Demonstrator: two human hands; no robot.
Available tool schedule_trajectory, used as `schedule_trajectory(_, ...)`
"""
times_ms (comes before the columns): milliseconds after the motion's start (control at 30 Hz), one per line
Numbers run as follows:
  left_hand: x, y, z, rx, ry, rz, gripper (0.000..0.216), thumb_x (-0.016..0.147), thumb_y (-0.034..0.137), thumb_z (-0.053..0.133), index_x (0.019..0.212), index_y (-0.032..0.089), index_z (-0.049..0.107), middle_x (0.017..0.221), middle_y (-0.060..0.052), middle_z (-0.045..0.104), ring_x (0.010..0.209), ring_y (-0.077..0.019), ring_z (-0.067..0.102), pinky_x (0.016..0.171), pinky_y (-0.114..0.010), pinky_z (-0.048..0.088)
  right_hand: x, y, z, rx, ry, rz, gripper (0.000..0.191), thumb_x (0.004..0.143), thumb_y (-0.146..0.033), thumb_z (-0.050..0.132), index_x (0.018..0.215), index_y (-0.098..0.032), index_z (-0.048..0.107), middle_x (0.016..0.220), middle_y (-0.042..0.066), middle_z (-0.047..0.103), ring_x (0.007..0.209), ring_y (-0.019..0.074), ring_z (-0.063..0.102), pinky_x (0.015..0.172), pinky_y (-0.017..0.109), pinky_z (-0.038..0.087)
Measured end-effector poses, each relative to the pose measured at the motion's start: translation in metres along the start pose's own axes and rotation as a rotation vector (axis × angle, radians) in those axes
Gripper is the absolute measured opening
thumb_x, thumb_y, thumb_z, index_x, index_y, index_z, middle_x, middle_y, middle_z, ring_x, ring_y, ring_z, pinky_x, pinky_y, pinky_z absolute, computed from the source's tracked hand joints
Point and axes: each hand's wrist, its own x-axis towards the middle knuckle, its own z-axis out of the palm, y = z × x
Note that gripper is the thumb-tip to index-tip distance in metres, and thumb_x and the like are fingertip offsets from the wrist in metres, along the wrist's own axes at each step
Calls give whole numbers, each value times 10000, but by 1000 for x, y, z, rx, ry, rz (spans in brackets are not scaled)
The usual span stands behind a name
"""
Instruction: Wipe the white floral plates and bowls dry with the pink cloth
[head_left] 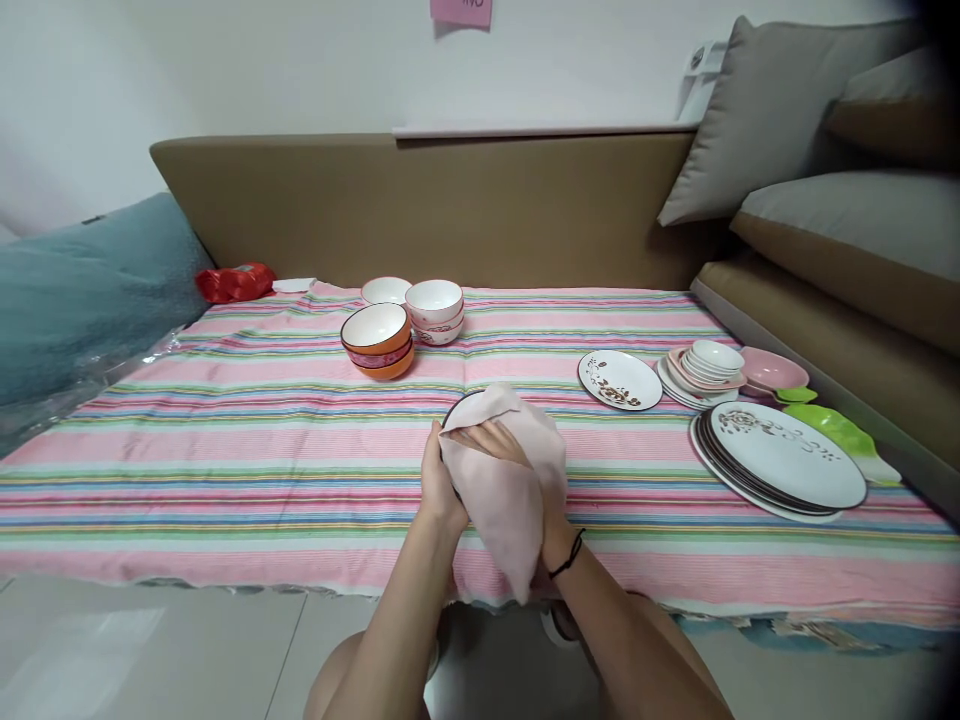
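A pale pink cloth point(502, 490) is draped over a dark-rimmed plate point(459, 408), of which only an edge shows at the upper left. My left hand point(441, 485) grips the plate by its left side, the fingers going behind it. My right hand point(499, 445) is partly wrapped in the cloth and presses it against the plate's face, fingers together. A black band circles my right wrist. Both hands are above the front edge of the striped cloth cover point(300, 470).
Orange bowls point(377, 340) and white bowls point(435, 310) stand in stacks behind left. To the right lie a flowered plate point(619, 380), small white bowls point(712, 360), a pink bowl point(772, 370), stacked oval plates point(787, 455) and a green leaf-shaped dish point(832, 430). Cushions point(847, 230) rise at right.
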Motion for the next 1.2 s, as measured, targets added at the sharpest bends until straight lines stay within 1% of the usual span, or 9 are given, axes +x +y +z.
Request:
schedule_trajectory(100, -2, -1, 0, 14, -52, -55, 458, 918, 496, 468, 1074, 137, 706, 1034, -111, 737, 1104, -319, 635, 1041, -440, 429, -1, 14, 7, -118, -54, -104, 515, 894, -229, 486, 1404, -289, 465, 1451, 6, 488, 1366, 243, 401, 1180, 471, 261)
schedule_trajectory(167, -5, -3, 3, 66, -38, -51, 446, 918, 475, 482, 1100, 131, 701, 1046, -108, 738, 1122, -313, 627, 1056, -426, 419, -5, 24, 7, -244, -31, -65, 556, 908, -213, 453, 1460, -196, 390, 1504, 91, 411, 1412, 302, 319, 1173, 564, 217)
schedule_trajectory(400, -6, -7, 12, 88, 5, 15, 427, 916, 450, 502, 1101, 123, 706, 1040, -102, 743, 1119, -287, 632, 1044, -381, 439, -14, 29, 21, -377, 82, 172, 601, 910, -86, 281, 1504, -173, 321, 1495, 155, 405, 1382, 331, 370, 1126, 600, 294)
schedule_trajectory(500, -4, -8, 11, 55, -12, 0, 403, 921, 434, 503, 1065, 122, 715, 1027, -94, 744, 1057, -257, 660, 1040, -344, 432, -12, 20, 26, -351, 33, 75, 610, 903, -85, 301, 1497, -216, 339, 1523, 118, 374, 1402, 333, 344, 1126, 612, 284)
schedule_trajectory(667, 0, -3, 4, -48, -78, -7, 356, 930, 399, 491, 938, 138, 734, 899, -53, 751, 863, -183, 697, 957, -276, 473, -10, 4, 10, -251, -83, -202, 567, 928, -139, 400, 1481, -262, 365, 1545, 51, 348, 1424, 294, 315, 1183, 544, 206)
schedule_trajectory(833, 3, -2, 5, -75, -39, 13, 333, 908, 422, 514, 852, 175, 730, 798, -28, 736, 772, -187, 694, 905, -309, 503, -11, 1, 2, -194, -146, -289, 563, 913, -147, 466, 1453, -293, 403, 1530, -10, 378, 1388, 237, 387, 1200, 456, 233)
schedule_trajectory(900, 4, -5, 8, -75, -19, -4, 335, 902, 426, 516, 869, 171, 730, 793, -34, 734, 794, -205, 696, 929, -337, 495, -10, 5, 4, -185, -119, -253, 551, 920, -168, 453, 1457, -283, 401, 1520, -8, 397, 1398, 241, 369, 1198, 459, 242)
schedule_trajectory(1067, 4, -17, 12, 8, -87, -96, 366, 892, 402, 527, 1048, 127, 712, 988, -98, 744, 1019, -276, 670, 1006, -378, 453, -4, 27, 7, -285, -7, -63, 564, 928, -208, 442, 1485, -233, 359, 1525, 78, 381, 1419, 341, 298, 1154, 611, 210)
schedule_trajectory(1200, 4, -20, 11, 29, -55, -172, 434, 901, 448, 494, 1085, 110, 695, 982, -121, 745, 1061, -306, 654, 1021, -409, 443, -7, 45, 7, -417, 60, 92, 583, 907, -193, 458, 1481, -227, 361, 1489, 98, 423, 1380, 347, 335, 1134, 607, 238)
